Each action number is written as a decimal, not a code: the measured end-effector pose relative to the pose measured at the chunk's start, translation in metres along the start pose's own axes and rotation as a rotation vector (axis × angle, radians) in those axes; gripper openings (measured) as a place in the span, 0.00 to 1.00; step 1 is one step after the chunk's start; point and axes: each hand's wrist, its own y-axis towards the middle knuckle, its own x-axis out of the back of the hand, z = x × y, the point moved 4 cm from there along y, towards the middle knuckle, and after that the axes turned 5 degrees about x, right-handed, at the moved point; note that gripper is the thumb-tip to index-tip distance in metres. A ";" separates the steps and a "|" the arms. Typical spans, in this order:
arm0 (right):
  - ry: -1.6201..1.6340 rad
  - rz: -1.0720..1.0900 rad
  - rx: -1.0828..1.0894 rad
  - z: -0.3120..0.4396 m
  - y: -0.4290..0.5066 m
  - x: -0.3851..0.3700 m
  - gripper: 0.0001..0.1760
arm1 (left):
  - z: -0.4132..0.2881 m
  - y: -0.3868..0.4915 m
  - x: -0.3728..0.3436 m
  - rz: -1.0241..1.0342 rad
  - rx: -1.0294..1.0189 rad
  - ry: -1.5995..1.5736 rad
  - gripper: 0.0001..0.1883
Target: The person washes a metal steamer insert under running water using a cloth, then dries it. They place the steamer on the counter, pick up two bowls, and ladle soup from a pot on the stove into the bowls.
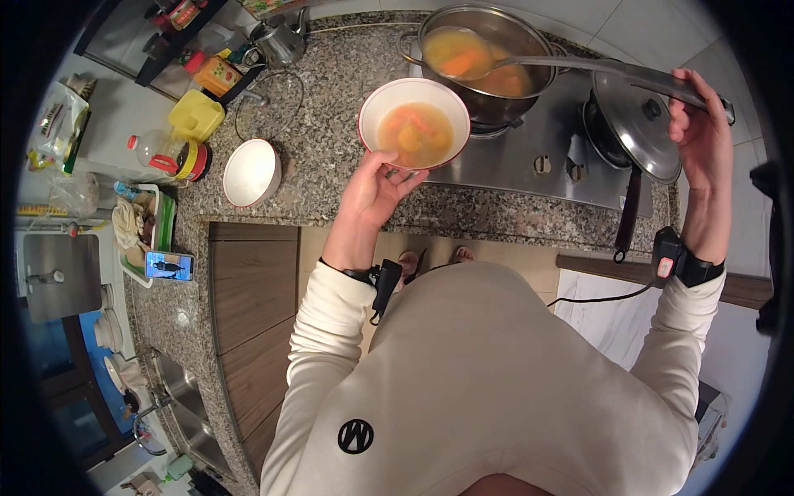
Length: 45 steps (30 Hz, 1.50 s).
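My left hand point(379, 189) holds a white, red-rimmed bowl point(376, 105) by its near edge, thumb over the rim. Broth with orange and yellow chunks lies in the bowl. Beyond it, to the right, a deep steel pot point(496, 110) of similar soup stands on the stove. My right hand point(704, 133) grips the handle end of a long metal ladle point(611, 69), whose bowl end dips into the soup beside orange chunks. The held bowl is close to the pot's left side; whether they touch I cannot tell.
A second white bowl point(251, 172) sits on the granite counter. Right of the pot, a steel lid point(639, 133) rests on a black pan with a long handle point(629, 214). An oil bottle point(186, 160), a yellow container point(197, 116), a steel kettle point(280, 42) and a phone point(169, 266) are at the left.
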 end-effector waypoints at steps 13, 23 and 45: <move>-0.374 0.278 0.385 0.007 -0.083 -0.092 0.08 | -0.011 -0.026 0.000 -0.016 -0.024 -0.024 0.28; -0.010 0.106 0.216 -0.020 -0.075 -0.071 0.15 | -0.014 -0.026 0.003 0.010 -0.030 -0.005 0.31; -0.290 -0.214 0.120 -0.111 0.021 -0.061 0.12 | -0.014 -0.025 0.013 -0.007 -0.015 0.016 0.29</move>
